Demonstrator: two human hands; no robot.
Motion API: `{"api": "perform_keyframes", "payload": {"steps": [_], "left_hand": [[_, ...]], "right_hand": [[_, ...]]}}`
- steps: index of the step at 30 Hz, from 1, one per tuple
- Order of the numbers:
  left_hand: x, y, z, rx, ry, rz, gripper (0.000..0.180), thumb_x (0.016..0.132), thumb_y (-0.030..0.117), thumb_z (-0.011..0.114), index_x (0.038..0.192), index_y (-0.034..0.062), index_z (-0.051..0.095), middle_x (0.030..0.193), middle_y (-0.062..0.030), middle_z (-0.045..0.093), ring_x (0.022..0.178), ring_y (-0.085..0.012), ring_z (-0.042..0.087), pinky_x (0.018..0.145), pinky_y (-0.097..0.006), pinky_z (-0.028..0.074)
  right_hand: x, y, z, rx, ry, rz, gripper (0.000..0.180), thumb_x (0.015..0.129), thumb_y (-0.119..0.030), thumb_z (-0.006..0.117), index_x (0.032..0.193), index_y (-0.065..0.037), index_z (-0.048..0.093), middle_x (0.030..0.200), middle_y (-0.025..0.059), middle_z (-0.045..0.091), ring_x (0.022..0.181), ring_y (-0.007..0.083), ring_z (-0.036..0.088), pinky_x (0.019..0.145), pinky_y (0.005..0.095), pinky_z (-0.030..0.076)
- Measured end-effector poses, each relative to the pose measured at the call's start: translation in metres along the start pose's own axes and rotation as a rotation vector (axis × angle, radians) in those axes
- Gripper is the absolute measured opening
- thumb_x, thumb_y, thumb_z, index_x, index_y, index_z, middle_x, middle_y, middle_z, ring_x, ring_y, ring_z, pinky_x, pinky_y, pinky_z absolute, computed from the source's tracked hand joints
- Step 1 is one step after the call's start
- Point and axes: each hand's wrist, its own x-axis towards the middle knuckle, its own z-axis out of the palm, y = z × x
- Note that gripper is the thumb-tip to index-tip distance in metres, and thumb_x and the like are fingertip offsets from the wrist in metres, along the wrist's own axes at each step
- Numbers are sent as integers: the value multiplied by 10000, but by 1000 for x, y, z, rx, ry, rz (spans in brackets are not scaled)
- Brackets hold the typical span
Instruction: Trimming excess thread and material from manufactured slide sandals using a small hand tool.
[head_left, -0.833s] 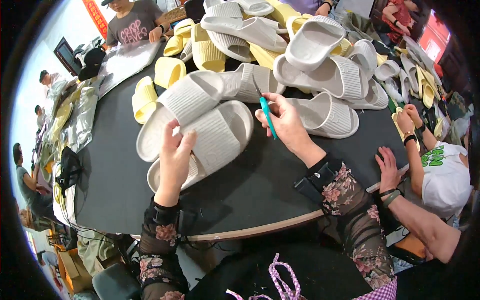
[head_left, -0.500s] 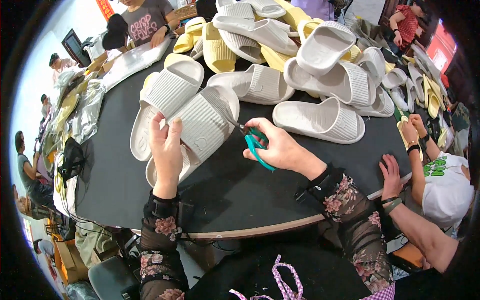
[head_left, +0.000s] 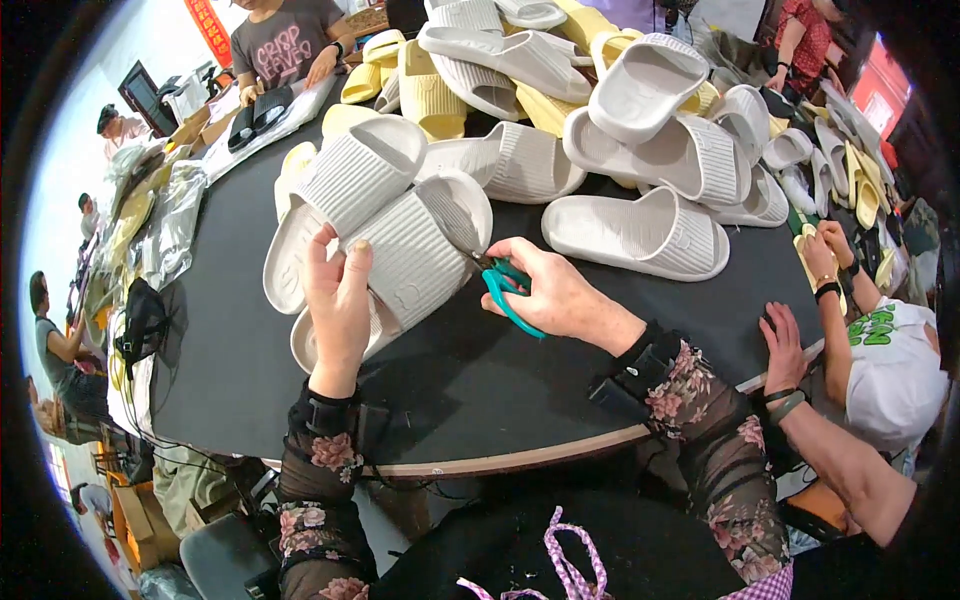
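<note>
On slipper (head_left: 405, 255), scissor-gripping hands (head_left: 450, 295)

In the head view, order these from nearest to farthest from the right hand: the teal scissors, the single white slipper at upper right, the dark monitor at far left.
1. teal scissors: held in the right hand.
2. single white slipper: on the table, up and right of it.
3. dark monitor: beyond the table's far left edge.
</note>
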Motion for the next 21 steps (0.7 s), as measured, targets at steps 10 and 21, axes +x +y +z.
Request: {"api": "perform_keyframes", "payload": {"steps": [10,21], "left_hand": [[-4,-7,5,-28,-44,55,397,930,76,485,1268,-55,322,1074,-189,613,999,-162,566,881,-271,408],[-9,-7,13,-44,-72,96,374,913,69,530,1234,-24,363,705,9,530,611,-15,412,538,-170,302]], "right_hand": [[2,9,3,63,48,-71,437,768,-205,706,1084,26,513,796,167,642,728,229,639,675,334,494],[2,12,4,114,96,-112,402,785,-181,690,1074,32,510,785,187,632,725,254,640,668,347,494]]}}
